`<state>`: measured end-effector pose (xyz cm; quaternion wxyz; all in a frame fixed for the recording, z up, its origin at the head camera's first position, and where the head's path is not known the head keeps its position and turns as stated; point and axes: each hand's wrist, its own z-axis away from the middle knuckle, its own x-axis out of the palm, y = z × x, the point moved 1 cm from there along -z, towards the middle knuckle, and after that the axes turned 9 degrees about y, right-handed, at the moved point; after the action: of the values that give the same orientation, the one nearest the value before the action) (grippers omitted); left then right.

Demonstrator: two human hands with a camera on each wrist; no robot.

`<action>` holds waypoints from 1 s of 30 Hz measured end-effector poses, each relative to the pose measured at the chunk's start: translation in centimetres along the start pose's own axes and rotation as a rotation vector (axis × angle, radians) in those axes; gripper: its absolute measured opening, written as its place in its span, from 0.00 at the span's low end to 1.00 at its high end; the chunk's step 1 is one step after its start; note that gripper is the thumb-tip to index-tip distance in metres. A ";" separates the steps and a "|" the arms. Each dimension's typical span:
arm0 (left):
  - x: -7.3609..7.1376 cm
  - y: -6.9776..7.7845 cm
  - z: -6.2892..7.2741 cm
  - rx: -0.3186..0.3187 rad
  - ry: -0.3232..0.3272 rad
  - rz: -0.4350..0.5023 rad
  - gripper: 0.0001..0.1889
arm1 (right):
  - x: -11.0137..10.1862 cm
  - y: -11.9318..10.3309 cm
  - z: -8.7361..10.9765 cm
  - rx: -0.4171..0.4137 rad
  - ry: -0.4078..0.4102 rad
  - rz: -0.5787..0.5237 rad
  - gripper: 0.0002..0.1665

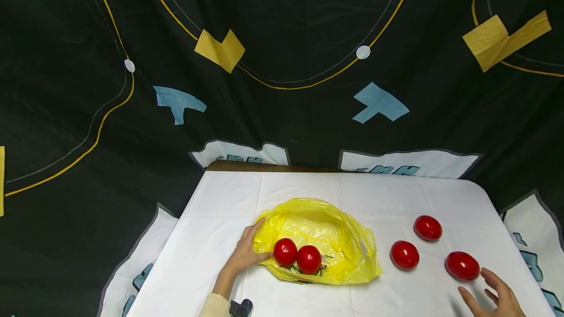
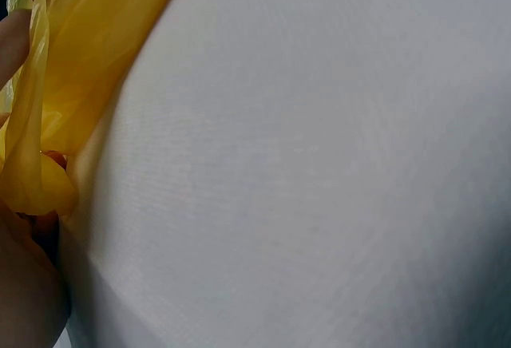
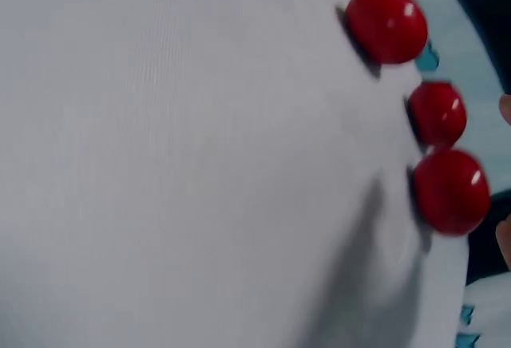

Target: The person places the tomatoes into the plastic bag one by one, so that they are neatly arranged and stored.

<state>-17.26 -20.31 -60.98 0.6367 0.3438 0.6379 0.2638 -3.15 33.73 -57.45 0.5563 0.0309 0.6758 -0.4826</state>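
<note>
A yellow plastic bag (image 1: 343, 243) lies spread with its mouth toward the near side of the table. Two red tomatoes, the left one (image 1: 285, 252) beside the right one (image 1: 309, 259), sit at that mouth. My left hand (image 1: 246, 248) grips the bag's left edge; in the left wrist view a fold of the bag (image 2: 96, 53) passes between thumb and fingers. Three more tomatoes lie to the right: a far one (image 1: 428, 228), a middle one (image 1: 404, 255) and a near one (image 1: 462, 266). My right hand (image 1: 495, 295), fingers spread, has its fingertips right at the near tomato.
A white cloth covers the table (image 1: 220, 209). Behind it hangs a black curtain (image 1: 286, 121) with yellow and blue tape shapes. A small black object (image 1: 241, 308) shows beside my left wrist.
</note>
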 end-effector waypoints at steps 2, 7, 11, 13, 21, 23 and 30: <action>0.0 0.0 0.0 0.003 0.000 0.002 0.52 | 0.0 0.6 -0.7 0.034 -0.038 0.015 0.62; 0.1 -0.2 -0.2 0.014 -0.002 0.006 0.53 | 0.6 1.4 -1.9 0.098 -0.138 0.043 0.74; 0.2 -0.3 -0.2 0.018 -0.004 0.005 0.53 | 1.4 1.6 -2.3 0.107 -0.146 0.039 0.75; 0.3 -0.4 -0.2 0.016 -0.009 0.005 0.53 | 1.8 1.6 -2.5 0.113 -0.145 0.018 0.74; 0.2 -0.4 -0.1 -0.006 -0.001 -0.005 0.53 | 2.1 1.1 -3.2 0.120 -0.117 -0.040 0.67; 0.2 -0.5 -0.1 -0.013 -0.002 -0.008 0.53 | 2.2 1.0 -3.5 0.128 -0.105 -0.054 0.65; 0.2 -0.4 -0.1 -0.002 -0.004 -0.006 0.53 | 2.8 0.8 -4.3 0.170 -0.072 -0.087 0.59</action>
<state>-17.37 -20.45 -61.41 0.6393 0.3415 0.6373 0.2617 -6.82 35.76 -60.49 0.5541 0.0315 0.6128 -0.5626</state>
